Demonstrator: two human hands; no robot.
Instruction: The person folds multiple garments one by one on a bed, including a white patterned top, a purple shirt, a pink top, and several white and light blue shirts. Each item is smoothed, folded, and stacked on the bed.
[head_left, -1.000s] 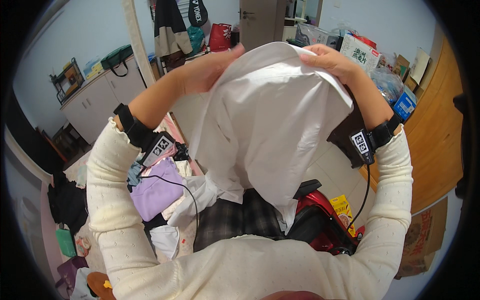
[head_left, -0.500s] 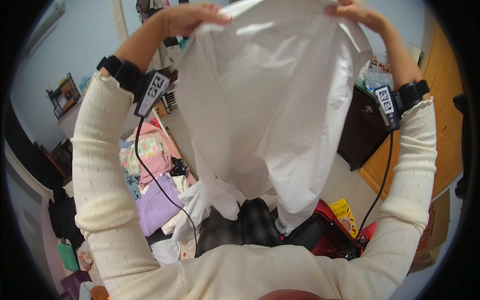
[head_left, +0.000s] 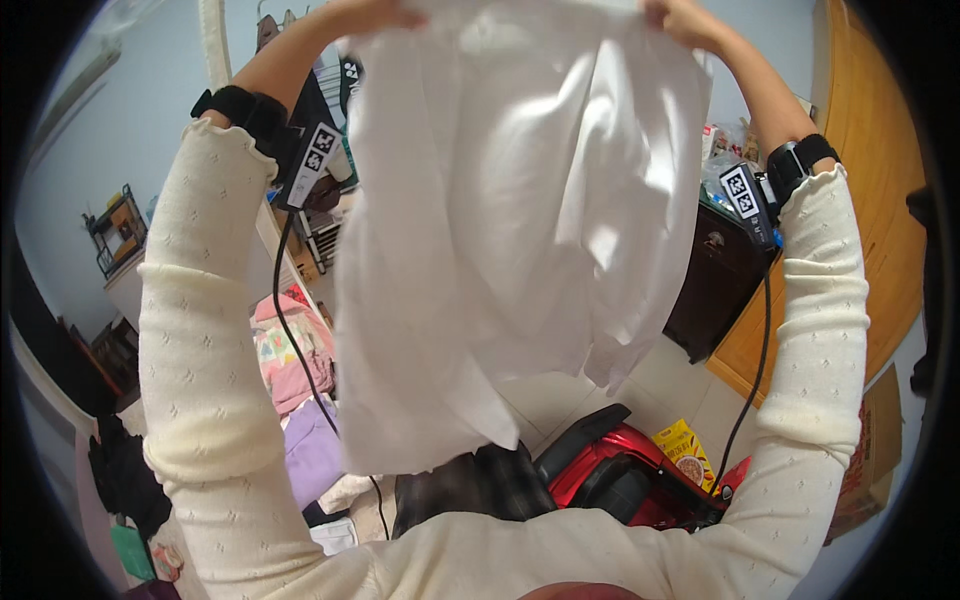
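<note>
A white long-sleeved shirt [head_left: 500, 220] hangs spread out in front of me, its lower edges swinging free above my lap. My left hand [head_left: 375, 14] is closed on its upper left part at the top edge of the view, somewhat blurred. My right hand [head_left: 684, 20] pinches the upper right part. Both arms are raised, and the cloth sags in folds between the hands. The shirt's very top runs out of the picture. Below it shows the dark checked cloth [head_left: 470, 485] over my legs.
Folded clothes, among them a purple piece [head_left: 312, 455] and pink ones [head_left: 300, 350], lie at left. A red and black ride-on or scooter-like thing [head_left: 610, 470] stands at lower right by a yellow packet [head_left: 685, 452]. Behind are a dark cabinet [head_left: 715, 270] and wooden door [head_left: 790, 290].
The shirt has swung and turned; its hanging parts have shifted left, uncovering more of the red thing and floor. Both hands have moved slightly up and left, still gripping it.
</note>
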